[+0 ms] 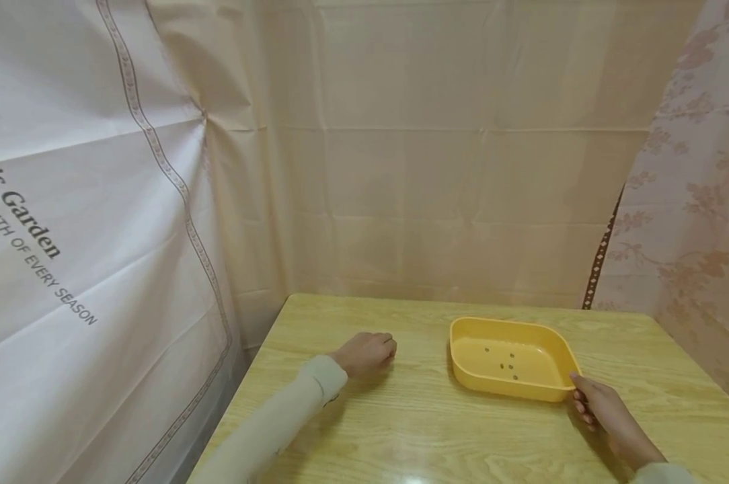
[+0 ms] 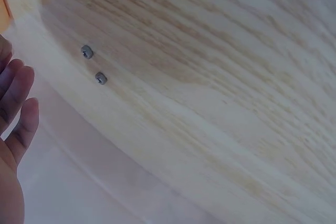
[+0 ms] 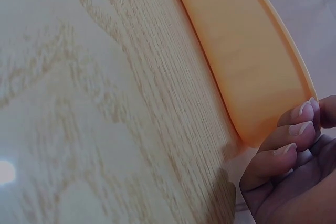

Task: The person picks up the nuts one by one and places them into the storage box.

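A yellow plastic tray [image 1: 510,390] stands on the table, with several small metal nuts [image 1: 511,367] scattered over its floor. My right hand [image 1: 606,410] pinches the tray's near right corner, thumb on the rim and fingers bent outside the wall; the right wrist view shows these fingers [image 3: 283,158] against the tray wall [image 3: 247,51]. Left of the tray, my left hand [image 1: 367,353] is low over the table, back of the hand up. In the left wrist view its fingers [image 2: 18,95] are loosely bent beside two grey nuts [image 2: 87,52] on the wood. Its thumb and grip are hidden.
The light wood-grain table [image 1: 413,430] ends at a back edge against a beige hanging cloth [image 1: 437,168]. A white printed cloth [image 1: 98,222] hangs on the left, and a flowered one [image 1: 703,202] on the right.
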Motion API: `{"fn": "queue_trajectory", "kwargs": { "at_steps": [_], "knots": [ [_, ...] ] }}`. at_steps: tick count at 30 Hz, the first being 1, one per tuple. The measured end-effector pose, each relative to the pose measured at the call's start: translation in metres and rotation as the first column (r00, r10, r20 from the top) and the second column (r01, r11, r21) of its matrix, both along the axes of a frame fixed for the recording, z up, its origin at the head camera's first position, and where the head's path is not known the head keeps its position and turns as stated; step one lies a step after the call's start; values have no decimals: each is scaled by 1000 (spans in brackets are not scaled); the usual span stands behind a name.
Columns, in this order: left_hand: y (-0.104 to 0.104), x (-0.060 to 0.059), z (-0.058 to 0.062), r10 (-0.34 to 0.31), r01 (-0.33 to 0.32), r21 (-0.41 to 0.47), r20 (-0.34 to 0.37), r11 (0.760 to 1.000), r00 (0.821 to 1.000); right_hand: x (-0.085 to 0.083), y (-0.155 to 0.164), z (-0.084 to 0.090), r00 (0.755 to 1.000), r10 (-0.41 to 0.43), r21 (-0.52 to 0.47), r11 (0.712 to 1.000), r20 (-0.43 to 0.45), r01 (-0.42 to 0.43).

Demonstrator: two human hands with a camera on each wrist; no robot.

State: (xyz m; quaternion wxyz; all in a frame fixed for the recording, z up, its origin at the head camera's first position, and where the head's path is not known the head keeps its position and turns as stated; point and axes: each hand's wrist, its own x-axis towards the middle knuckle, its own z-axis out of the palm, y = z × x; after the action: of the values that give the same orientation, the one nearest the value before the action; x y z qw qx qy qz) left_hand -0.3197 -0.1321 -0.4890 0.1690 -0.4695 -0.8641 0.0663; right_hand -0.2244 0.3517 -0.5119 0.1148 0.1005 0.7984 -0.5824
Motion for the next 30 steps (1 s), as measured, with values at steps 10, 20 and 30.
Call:
{"fn": "queue_trajectory", "kwargs": {
  "at_steps": [10, 20, 30],
  "knots": [
    [9, 2, 6, -17, 17, -7, -24, 1000, 1000, 2, -2, -1, 999, -6, -4, 1000, -32, 6],
    [22, 4, 10, 33, -32, -8, 57, 999, 998, 2, -1, 0, 1000, 6, 13, 1000, -4, -6],
    [35, 0, 13, -41, 39, 42, 59, 998, 997, 2, -2, 2, 1000, 6, 27, 1000, -18, -5]
  ]
}}
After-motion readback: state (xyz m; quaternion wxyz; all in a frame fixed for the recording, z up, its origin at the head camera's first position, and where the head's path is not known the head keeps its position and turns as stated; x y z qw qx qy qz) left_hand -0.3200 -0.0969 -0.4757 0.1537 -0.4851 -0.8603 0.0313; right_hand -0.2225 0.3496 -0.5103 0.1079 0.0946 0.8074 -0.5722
